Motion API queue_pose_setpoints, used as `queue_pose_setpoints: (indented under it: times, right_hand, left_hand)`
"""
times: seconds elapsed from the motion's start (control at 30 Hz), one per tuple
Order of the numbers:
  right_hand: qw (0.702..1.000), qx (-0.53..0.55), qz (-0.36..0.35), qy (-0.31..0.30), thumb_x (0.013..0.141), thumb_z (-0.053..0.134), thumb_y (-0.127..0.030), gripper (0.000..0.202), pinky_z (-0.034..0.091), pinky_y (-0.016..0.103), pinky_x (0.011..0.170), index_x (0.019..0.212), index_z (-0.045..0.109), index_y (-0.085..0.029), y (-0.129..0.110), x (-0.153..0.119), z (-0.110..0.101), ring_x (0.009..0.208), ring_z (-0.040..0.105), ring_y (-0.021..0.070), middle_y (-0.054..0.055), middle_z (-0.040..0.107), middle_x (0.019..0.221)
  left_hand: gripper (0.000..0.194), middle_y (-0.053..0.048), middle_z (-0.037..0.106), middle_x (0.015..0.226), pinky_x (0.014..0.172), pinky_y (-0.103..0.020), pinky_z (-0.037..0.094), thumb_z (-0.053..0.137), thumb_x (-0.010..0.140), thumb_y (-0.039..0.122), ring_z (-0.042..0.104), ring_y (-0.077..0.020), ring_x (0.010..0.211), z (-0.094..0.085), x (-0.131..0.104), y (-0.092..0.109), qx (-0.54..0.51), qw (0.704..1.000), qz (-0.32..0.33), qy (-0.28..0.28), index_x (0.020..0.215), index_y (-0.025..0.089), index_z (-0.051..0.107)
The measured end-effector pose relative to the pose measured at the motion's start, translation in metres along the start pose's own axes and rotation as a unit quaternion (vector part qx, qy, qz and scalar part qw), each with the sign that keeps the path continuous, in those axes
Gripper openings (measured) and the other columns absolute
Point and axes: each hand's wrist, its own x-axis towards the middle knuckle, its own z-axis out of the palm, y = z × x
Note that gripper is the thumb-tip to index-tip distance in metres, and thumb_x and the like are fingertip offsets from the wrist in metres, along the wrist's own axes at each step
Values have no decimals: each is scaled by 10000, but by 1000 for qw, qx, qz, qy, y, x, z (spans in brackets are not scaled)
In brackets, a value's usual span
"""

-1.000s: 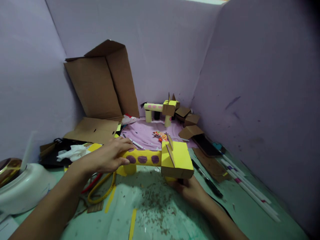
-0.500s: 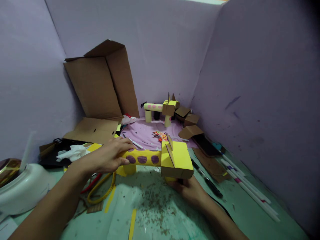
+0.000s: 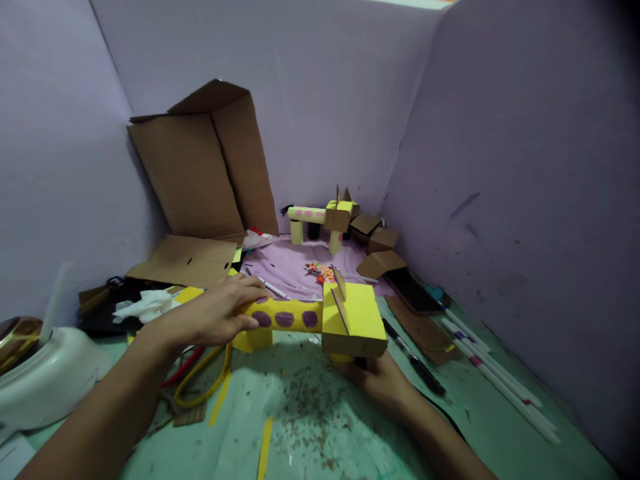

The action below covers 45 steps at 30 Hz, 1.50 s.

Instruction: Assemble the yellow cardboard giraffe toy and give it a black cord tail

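A yellow paper animal figure (image 3: 297, 316) with purple spots lies between my hands. Its body is a tube, and its boxy yellow head (image 3: 356, 312) with two upright cardboard ears is at the right end. My left hand (image 3: 227, 310) is closed around the tube's left end, thumb on the near side. Under the head, my right hand (image 3: 375, 377) grips the figure from below, its fingertips partly hidden by the box. A short yellow leg (image 3: 260, 339) shows below the tube near my left hand.
A similar pale-yellow figure (image 3: 307, 215) stands at the back on pink cloth (image 3: 285, 263). Behind left rises a cardboard box (image 3: 195, 170). White tubes (image 3: 505, 380), a black pen-like tool (image 3: 425, 375) and a phone (image 3: 413, 290) lie right; a white pot (image 3: 55, 377) and yellow cord (image 3: 203, 383) are left.
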Motion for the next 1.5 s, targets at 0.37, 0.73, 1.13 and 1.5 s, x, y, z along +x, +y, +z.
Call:
queue_pose_setpoints:
  times: [0.37,0.73,1.13,1.5]
  right_hand:
    - [1000,-1,-6,9,709,614,-240,328,461,461,914,1027,655,-174,3,0,0,1035,608,313,112,681,1104]
    - [1000,7,-4,8,712,605,-233,340,478,419,899,1044,647,-174,4,-1,1,1032,614,291,109,680,1115]
    - [1000,-4,16,7,711,615,-267,312,508,417,861,998,673,-158,2,-2,-1,987,640,293,107,707,1057]
    - [996,36,-13,85,655,677,-303,359,523,435,841,993,643,-186,-1,2,-9,960,635,314,114,696,1022]
  left_hand:
    - [361,-117,596,1157,929,-468,387,530,821,292,518,-289,1064,0,0,0,-6,1000,0,2,1150,161,603]
    - [346,-108,597,1154,931,-456,396,535,818,285,522,-286,1066,-1,-2,1,3,1000,-7,-1,1136,171,610]
    - [663,-175,474,1365,1043,-451,349,574,775,456,433,-320,1256,3,-2,-2,-37,999,-24,-4,1331,114,456]
    - [744,-127,534,1346,1014,-411,396,387,812,667,490,-291,1222,3,-6,-51,-307,918,-28,248,1373,179,424]
